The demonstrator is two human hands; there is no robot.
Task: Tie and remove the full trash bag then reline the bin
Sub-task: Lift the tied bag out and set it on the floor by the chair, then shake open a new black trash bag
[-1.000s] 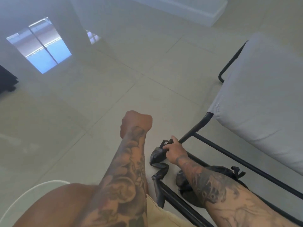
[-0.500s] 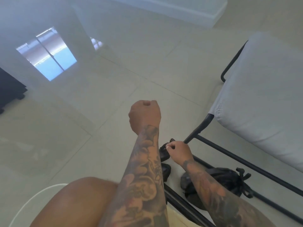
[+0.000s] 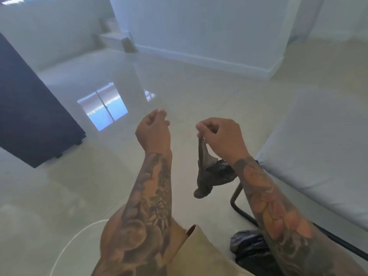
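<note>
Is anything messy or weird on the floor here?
Nothing is spilled or broken. A tied black trash bag sits on the floor by the chair frame, which fits the job. The right hand pinches a small crumpled dark bag; the left hand holds nothing visible.

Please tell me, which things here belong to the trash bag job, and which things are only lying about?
For the job:
- new bag, pinched by the right hand
- tied bag on the floor
- left hand, holding nothing

Lying about:
- chair
- dark cabinet
- white cord
</note>
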